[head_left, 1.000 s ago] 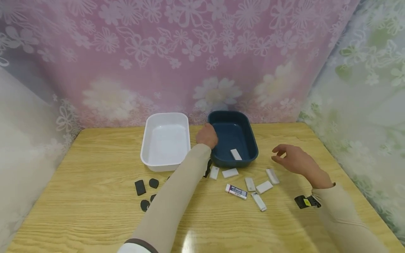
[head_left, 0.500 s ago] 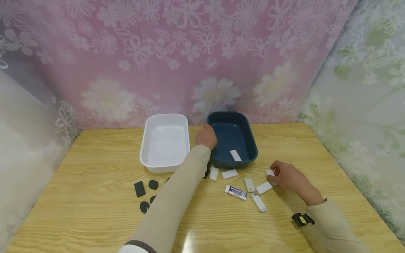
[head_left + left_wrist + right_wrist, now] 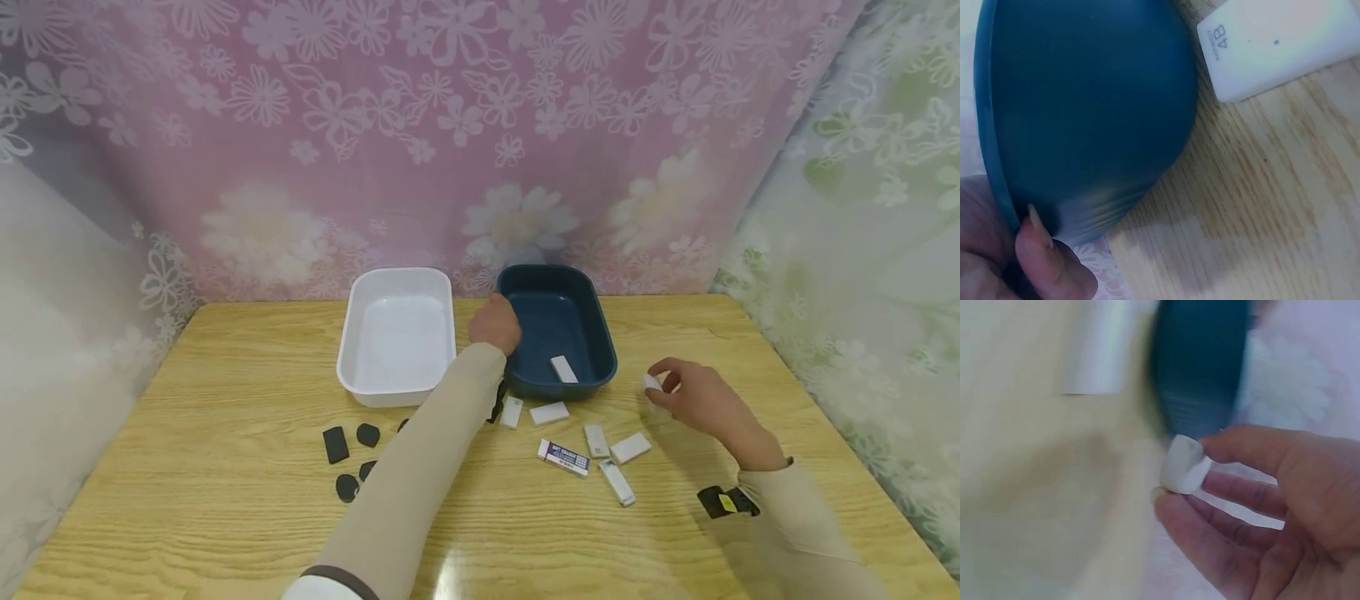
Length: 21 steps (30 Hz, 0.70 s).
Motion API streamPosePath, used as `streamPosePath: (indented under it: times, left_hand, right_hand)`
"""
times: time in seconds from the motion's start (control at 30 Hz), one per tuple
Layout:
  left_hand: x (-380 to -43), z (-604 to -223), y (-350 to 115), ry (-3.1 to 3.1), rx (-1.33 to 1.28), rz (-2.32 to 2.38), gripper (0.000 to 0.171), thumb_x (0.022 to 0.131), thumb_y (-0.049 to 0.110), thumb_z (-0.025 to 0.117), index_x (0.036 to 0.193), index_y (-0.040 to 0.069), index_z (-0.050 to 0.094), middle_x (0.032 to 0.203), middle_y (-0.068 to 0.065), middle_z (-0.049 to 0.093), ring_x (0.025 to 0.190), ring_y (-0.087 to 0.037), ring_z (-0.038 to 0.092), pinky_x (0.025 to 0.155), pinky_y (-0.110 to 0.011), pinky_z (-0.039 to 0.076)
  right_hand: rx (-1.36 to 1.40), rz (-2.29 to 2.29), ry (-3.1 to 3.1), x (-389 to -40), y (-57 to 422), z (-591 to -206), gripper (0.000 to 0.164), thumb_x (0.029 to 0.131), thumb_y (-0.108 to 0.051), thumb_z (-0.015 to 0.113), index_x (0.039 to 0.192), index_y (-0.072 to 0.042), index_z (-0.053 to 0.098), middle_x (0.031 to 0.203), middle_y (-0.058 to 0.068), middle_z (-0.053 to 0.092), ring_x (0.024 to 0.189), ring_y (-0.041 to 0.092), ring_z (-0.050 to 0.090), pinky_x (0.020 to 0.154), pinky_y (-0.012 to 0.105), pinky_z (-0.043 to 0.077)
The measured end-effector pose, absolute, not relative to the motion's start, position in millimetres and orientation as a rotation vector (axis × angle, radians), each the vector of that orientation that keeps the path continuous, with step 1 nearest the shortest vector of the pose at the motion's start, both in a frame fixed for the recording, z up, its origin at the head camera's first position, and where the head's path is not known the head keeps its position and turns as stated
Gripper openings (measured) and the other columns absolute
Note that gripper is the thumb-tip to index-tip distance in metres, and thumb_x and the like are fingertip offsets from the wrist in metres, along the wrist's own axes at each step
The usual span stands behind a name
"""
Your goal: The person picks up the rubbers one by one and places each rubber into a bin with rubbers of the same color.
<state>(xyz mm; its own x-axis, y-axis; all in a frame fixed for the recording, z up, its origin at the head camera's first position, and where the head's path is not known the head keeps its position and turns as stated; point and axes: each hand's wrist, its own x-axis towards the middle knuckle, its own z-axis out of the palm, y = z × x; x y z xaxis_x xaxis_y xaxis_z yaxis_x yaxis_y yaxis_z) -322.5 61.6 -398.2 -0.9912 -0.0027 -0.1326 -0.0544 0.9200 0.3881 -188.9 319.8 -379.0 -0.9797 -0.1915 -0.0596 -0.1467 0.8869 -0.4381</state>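
My left hand (image 3: pixel 495 323) grips the left rim of a dark blue plastic basin (image 3: pixel 547 312); the left wrist view shows its thumb and fingers pinching the edge. Inside the basin lies one white eraser (image 3: pixel 564 369). To the right of the basin, my right hand (image 3: pixel 697 404) pinches another white eraser (image 3: pixel 1182 465) between thumb and fingers, held up over the table. Several white erasers lie in front of the basin, among them one in a printed sleeve (image 3: pixel 564 457) and one marked 4B (image 3: pixel 1272 44).
A white basin (image 3: pixel 396 398) stands left of the blue one. In front of it are several small black pieces, including a rectangular one (image 3: pixel 336 445) and a rounded one (image 3: pixel 368 434); the left sleeve partly covers this group. A flowered curtain (image 3: pixel 375 167) hangs behind the wooden table (image 3: pixel 225 417).
My right hand came down to the rightmost white eraser, took hold of it and lifted it off the table, up and slightly right. My left hand stays at the blue basin's rim.
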Motion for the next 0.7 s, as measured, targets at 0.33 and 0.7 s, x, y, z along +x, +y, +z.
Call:
streamPosePath:
  times: [0.33, 0.7]
  left_hand:
    - [-319, -393, 61, 2.946, -0.060, 0.601, 0.048, 0.098, 0.024, 0.053, 0.139, 0.003, 0.040, 0.098, -0.009, 0.067, 0.077, -0.023, 0.066, 0.067, -0.037, 0.054]
    - [-320, -395, 63, 2.953, -0.102, 0.577, 0.046, 0.096, 0.028, 0.056, 0.133, 0.005, 0.044, 0.103, -0.007, 0.067, 0.084, -0.022, 0.066, 0.070, -0.036, 0.054]
  right_hand:
    - [-0.305, -0.886, 2.950, -227, 273, -340, 0.044, 0.095, -0.031, 0.059, 0.125, 0.000, 0.053, 0.097, 0.015, 0.060, 0.078, 0.025, 0.065, 0.064, 0.036, 0.054]
    - [-0.508, -0.719, 2.844, -270, 212, -376, 0.030, 0.092, -0.021, 0.064, 0.114, 0.000, 0.061, 0.085, 0.007, 0.063, 0.064, 0.016, 0.058, 0.064, 0.038, 0.049]
